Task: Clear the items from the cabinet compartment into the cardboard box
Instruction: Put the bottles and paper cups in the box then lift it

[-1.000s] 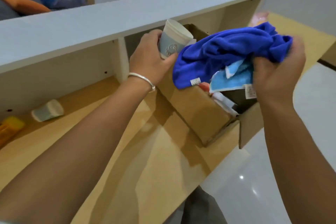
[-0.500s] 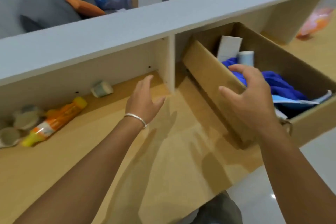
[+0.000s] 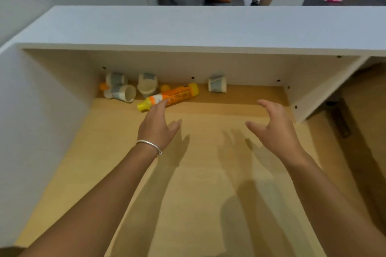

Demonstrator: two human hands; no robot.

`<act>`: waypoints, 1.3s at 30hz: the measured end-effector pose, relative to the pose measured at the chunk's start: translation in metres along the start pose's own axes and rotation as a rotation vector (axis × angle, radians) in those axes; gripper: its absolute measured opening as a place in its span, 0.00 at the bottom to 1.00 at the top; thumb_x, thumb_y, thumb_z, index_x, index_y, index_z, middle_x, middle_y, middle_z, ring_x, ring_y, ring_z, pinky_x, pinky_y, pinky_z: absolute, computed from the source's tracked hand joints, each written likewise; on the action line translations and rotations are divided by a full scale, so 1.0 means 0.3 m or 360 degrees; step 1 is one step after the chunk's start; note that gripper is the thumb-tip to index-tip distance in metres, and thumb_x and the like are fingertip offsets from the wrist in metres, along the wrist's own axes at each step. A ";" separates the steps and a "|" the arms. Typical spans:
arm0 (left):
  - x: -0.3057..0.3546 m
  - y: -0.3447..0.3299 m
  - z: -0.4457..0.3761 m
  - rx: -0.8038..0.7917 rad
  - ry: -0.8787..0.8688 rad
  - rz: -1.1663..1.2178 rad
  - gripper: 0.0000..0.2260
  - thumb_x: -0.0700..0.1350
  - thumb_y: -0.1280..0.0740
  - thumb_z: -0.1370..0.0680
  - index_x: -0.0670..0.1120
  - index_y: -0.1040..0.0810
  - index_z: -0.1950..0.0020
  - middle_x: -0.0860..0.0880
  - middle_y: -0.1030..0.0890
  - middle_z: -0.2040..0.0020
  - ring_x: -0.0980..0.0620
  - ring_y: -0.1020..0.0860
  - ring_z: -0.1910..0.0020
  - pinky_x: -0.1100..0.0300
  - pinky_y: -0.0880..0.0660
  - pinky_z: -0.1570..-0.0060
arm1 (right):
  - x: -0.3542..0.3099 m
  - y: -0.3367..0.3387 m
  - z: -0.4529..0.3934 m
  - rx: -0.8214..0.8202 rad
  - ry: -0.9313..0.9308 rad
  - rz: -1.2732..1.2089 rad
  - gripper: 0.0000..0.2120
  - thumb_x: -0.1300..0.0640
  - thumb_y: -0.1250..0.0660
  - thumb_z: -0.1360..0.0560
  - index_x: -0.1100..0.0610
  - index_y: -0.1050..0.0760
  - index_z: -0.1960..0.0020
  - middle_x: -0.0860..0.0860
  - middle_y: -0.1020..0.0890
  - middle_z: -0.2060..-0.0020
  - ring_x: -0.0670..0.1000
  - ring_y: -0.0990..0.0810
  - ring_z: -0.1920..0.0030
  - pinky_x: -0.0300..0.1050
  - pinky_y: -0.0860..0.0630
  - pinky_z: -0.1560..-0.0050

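What remains to be cleared lies along the back wall of the cabinet compartment, probably because the things have rolled or been pushed there: an orange bottle with a yellow cap lies on its side, three paper cups are tumbled together in the left rear corner beside it, and a lone paper cup lies tipped over further right, apart from the rest. Both hands reach into the compartment, palms down and empty. The left hand, with a bracelet at the wrist, stretches forward with loosely spread fingers, its fingertips just short of or touching the bottle; contact cannot be told. The right hand hovers over the wooden shelf floor with fingers wide and curled, seemingly aimed at the lone cup. The cardboard box is only partly visible at the right edge.
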State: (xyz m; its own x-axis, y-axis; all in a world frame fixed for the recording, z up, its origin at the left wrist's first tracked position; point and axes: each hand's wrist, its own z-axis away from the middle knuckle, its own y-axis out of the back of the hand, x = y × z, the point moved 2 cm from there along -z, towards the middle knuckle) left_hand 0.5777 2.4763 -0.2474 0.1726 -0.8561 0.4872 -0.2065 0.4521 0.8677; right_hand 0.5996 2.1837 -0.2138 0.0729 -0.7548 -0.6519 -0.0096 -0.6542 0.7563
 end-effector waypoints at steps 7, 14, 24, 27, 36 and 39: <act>-0.176 -0.021 -0.116 0.0047 0.0157 -0.0025 0.30 0.51 0.29 0.26 0.49 0.36 0.27 0.47 0.28 0.35 0.46 0.27 0.39 0.49 0.25 0.44 | -0.056 -0.203 -0.198 -0.0252 0.0042 0.0097 0.33 0.51 0.29 0.26 0.48 0.38 0.25 0.49 0.34 0.29 0.49 0.33 0.32 0.39 0.38 0.40; -0.216 -0.117 -0.329 -0.0032 -0.0101 -0.0139 0.29 0.50 0.25 0.31 0.49 0.31 0.33 0.46 0.23 0.41 0.44 0.25 0.43 0.49 0.24 0.46 | -0.054 -0.362 -0.455 -0.0280 0.0061 0.0328 0.33 0.51 0.28 0.28 0.48 0.37 0.26 0.54 0.33 0.31 0.55 0.34 0.31 0.45 0.33 0.37; -0.160 -0.267 -0.543 -0.0273 -0.0274 -0.0681 0.31 0.56 0.29 0.30 0.51 0.35 0.30 0.46 0.28 0.37 0.42 0.27 0.40 0.51 0.29 0.49 | -0.026 -0.466 -0.722 -0.0370 0.0312 0.0689 0.33 0.58 0.28 0.31 0.53 0.34 0.28 0.56 0.31 0.31 0.59 0.38 0.29 0.52 0.35 0.34; -0.171 -0.280 -0.556 -0.0248 -0.0243 -0.0738 0.26 0.53 0.31 0.28 0.49 0.33 0.32 0.44 0.26 0.38 0.41 0.28 0.40 0.50 0.29 0.50 | -0.006 -0.491 -0.743 -0.0393 0.0276 0.0859 0.32 0.56 0.27 0.32 0.54 0.33 0.30 0.58 0.31 0.33 0.62 0.35 0.32 0.53 0.34 0.35; -0.140 -0.252 -0.482 -0.0543 -0.0043 -0.0526 0.23 0.52 0.27 0.32 0.50 0.28 0.40 0.46 0.24 0.46 0.42 0.22 0.50 0.53 0.25 0.56 | 0.034 -0.476 -0.611 -0.0425 0.0058 0.0944 0.27 0.51 0.31 0.27 0.50 0.34 0.30 0.55 0.32 0.36 0.58 0.32 0.37 0.51 0.29 0.43; -0.120 -0.246 -0.404 -0.0595 -0.0068 -0.0500 0.23 0.51 0.28 0.32 0.52 0.27 0.39 0.47 0.26 0.47 0.43 0.23 0.50 0.52 0.24 0.54 | 0.033 -0.428 -0.517 -0.0389 0.0012 0.0840 0.28 0.51 0.30 0.28 0.48 0.34 0.31 0.54 0.30 0.38 0.57 0.31 0.38 0.49 0.29 0.43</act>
State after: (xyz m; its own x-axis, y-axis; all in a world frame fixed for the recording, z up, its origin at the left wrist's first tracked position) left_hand 0.7035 2.5040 -0.3170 0.1298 -0.9715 0.1984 0.2105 0.2225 0.9519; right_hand 0.7561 2.2678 -0.3090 0.1277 -0.9747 -0.1835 0.1841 -0.1585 0.9700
